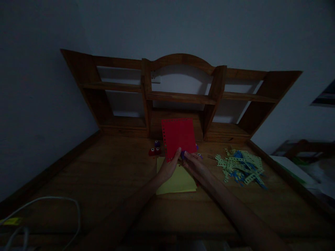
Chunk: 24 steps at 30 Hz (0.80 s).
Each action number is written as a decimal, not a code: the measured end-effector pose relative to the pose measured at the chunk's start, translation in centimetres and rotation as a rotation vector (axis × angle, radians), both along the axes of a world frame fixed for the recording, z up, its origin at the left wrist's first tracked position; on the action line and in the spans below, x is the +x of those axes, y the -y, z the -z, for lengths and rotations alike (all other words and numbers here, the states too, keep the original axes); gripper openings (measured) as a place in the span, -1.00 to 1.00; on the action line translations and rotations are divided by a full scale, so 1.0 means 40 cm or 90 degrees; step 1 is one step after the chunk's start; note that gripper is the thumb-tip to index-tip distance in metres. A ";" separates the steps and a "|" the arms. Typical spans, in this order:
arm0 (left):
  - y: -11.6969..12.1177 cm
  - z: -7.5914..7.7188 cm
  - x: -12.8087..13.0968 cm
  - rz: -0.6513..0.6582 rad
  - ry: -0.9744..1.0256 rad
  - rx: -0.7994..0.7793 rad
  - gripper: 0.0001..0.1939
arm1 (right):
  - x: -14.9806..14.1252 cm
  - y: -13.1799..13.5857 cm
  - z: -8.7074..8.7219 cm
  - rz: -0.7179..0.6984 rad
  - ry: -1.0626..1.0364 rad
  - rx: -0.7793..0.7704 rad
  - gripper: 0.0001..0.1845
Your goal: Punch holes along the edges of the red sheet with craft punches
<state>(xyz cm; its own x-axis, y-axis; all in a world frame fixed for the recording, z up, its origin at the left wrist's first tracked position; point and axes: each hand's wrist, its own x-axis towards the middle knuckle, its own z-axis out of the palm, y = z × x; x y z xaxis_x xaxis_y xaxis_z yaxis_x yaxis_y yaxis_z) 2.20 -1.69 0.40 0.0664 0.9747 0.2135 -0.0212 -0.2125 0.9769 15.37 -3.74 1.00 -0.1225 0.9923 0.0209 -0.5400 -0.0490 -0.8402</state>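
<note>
A red sheet of paper (179, 136) is raised above the desk, with small holes along its left and top edges. My left hand (169, 168) grips it at the lower left corner, thumb on top. My right hand (195, 164) is closed around a small purple paper punch (183, 154) at the sheet's lower edge; fingers hide part of it. Below both hands lies a stack of yellow paper (176, 181). Left of the red sheet sit red punches (154, 151) and another purple punch (157, 143), each with a white round mark. More punches are partly hidden behind my right hand.
A heap of pale green and blue perforated strips (242, 165) lies on the right of the wooden desk (112, 174). At the back stands a wooden shelf unit (180, 97). A white cable (60, 198) curls at the lower left, near a yellow object (12, 221).
</note>
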 end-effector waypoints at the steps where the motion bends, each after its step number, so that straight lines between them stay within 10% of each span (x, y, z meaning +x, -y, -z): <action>1: 0.000 0.000 0.001 0.007 -0.001 0.002 -0.45 | 0.000 -0.001 0.000 0.003 -0.004 -0.007 -0.78; 24: 0.001 0.011 0.017 0.063 0.001 0.048 -0.58 | 0.002 -0.010 0.010 0.050 0.062 0.033 -0.64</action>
